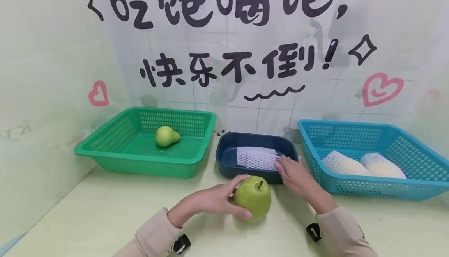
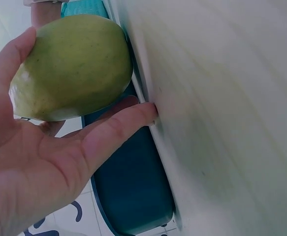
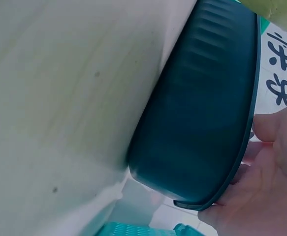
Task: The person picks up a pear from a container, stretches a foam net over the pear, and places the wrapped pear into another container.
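A green pear with a dark stem stands at the front middle, and my left hand holds it from the left between thumb and fingers. In the left wrist view, the pear lies against that hand, with one digit stretched toward the table. My right hand reaches over the right end of a dark blue tray. Its fingertips touch the end of the white foam net sleeves lying inside. In the right wrist view, the tray wall hides part of the right fingers.
At the left, a green basket holds another green pear. A blue basket at the right contains two pieces of fruit in foam nets. Behind them hangs a printed white sheet. All containers stand on a pale table.
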A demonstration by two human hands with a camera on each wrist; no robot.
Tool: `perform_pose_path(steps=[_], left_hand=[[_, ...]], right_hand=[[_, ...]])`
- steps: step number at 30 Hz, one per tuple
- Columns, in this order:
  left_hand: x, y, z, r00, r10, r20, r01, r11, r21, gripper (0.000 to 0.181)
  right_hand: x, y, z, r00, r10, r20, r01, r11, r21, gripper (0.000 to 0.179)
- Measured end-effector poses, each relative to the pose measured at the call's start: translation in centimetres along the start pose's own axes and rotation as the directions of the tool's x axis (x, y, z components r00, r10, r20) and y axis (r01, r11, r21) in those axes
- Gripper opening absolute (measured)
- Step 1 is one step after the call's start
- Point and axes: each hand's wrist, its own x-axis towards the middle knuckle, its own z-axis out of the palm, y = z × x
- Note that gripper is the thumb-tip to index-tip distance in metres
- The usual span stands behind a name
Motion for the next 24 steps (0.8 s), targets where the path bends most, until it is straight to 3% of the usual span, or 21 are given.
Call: perform_pose_path(steps=[9,17,24], left_hand=[[0.08,-0.17,-0.03,1.0,-0.015,-0.002,0.015,1.0,0.016,0.083],[0.16,-0.29,0.09,1.0,-0.002,0.001,0.002,1.0,0.016,0.083],[0.09,-0.32,0.01,1.0,-0.01,-0.009,0.011,0.999,0.03,0.081]], right_hand=[[0.05,0.05,-0.18,0.999,0.003,0.052,0.001,0.997,-0.071,0.035],[0.08,0.48,-0.01,0.998,-0.047,0.035,0.05,0.997,-0.064,0.03],[0.03,0.37,-0.21,0.997,-0.045,0.061,0.049,0.997,-0.061,0.034]])
